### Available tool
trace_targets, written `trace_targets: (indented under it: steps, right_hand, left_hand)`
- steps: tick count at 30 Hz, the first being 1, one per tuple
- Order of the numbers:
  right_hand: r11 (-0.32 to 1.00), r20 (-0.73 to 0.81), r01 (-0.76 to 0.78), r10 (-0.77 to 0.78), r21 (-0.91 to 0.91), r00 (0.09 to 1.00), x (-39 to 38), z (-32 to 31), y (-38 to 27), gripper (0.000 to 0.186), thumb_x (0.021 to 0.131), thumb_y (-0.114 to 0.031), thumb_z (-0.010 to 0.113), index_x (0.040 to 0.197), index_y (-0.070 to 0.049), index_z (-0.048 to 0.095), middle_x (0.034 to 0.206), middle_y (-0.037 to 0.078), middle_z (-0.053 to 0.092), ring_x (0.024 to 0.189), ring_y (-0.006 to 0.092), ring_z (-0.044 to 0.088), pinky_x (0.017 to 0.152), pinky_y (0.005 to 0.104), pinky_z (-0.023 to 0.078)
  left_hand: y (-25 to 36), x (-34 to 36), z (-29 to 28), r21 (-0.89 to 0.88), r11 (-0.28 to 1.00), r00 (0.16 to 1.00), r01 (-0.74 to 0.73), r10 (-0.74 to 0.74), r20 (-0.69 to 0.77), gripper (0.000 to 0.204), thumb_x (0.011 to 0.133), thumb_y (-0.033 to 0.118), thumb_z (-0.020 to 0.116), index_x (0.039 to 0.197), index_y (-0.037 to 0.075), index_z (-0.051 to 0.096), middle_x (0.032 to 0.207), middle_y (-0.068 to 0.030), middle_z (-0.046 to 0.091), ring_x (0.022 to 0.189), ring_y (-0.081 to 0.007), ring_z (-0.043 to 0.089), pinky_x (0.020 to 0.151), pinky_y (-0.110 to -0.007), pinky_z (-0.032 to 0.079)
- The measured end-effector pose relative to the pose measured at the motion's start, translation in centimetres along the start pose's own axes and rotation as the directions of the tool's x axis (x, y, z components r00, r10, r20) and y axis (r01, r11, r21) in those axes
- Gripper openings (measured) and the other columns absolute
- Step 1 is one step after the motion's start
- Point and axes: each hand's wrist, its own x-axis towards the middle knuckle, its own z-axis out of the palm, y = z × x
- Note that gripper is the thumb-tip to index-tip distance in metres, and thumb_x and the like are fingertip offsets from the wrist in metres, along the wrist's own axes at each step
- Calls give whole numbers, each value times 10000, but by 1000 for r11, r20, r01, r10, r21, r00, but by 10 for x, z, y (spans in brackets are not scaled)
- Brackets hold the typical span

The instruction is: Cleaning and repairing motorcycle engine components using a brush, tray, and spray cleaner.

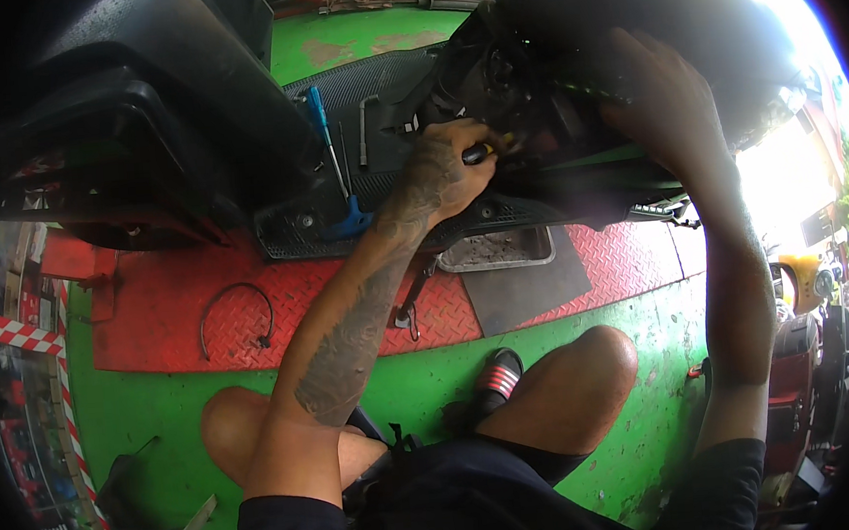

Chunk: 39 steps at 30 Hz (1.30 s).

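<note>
My left hand [450, 177] is closed around a screwdriver [477, 153] with a black and yellow handle. Its tip points into the dark opening at the front of a scooter, where shadow hides what it touches. Wires and dark parts [499, 68] show inside that opening. My right hand [664, 100] lies against the black body panel [574, 8] to the right, fingers stretched out and thumb apart. On the black ribbed footboard [404, 183] left of my hands lie a blue-handled screwdriver [317, 110], a blue T-handle tool [351, 221] and a slim metal wrench [366, 136].
The scooter's black seat section [188, 114] rises on the left. Below it, a red tread-plate platform [163, 323] carries a loose black cable [216, 304], a metal tray [498, 264] and a dark mat [535, 302]. Red-white tape [15, 328] borders shelves at left; machinery [795, 357] stands at right.
</note>
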Motion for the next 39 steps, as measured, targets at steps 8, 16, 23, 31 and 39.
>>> trace_targets:
  steps: [8,16,23,31,39]
  right_hand:
    - [1000,-69,15,-15,-9,997,-5,10,0,504,742,-134,816,1198,-80,607,1141,134,687,1126,360,649,948,475,539]
    - [1000,-66,8,-7,15,998,-5,12,7,449,762,-146,783,1168,-99,597,1127,119,674,1102,361,646,908,479,535]
    - [994,-51,-48,54,98,997,-9,18,6,438,757,-128,806,1139,-79,599,1103,118,674,1111,363,643,907,485,539]
    - [985,-83,-61,75,158,994,-17,20,7,458,757,-137,799,1170,-91,607,1114,124,674,1091,367,647,870,487,541]
    - [976,-66,-104,119,190,991,-11,32,6,467,751,-129,798,1182,-97,621,1104,124,675,1088,370,648,874,486,542]
  left_hand:
    - [27,-1,26,62,995,984,-76,85,-157,137,830,47,732,960,7,717,941,-152,716,868,-302,732,751,-374,572]
    - [30,-17,30,35,998,986,-57,62,-157,131,840,19,729,971,22,719,955,-123,714,939,-296,723,781,-370,572]
    - [31,-2,3,-102,993,958,54,-80,-277,160,891,79,731,1045,58,770,991,-83,763,947,-153,717,806,-280,549]
    - [30,37,-20,-91,976,941,200,-217,-259,160,914,125,728,1052,69,787,871,-80,775,776,-133,717,699,-278,565]
    - [27,58,-31,138,984,992,115,-106,-73,176,909,184,733,1057,115,798,929,-87,780,835,-178,741,762,-318,592]
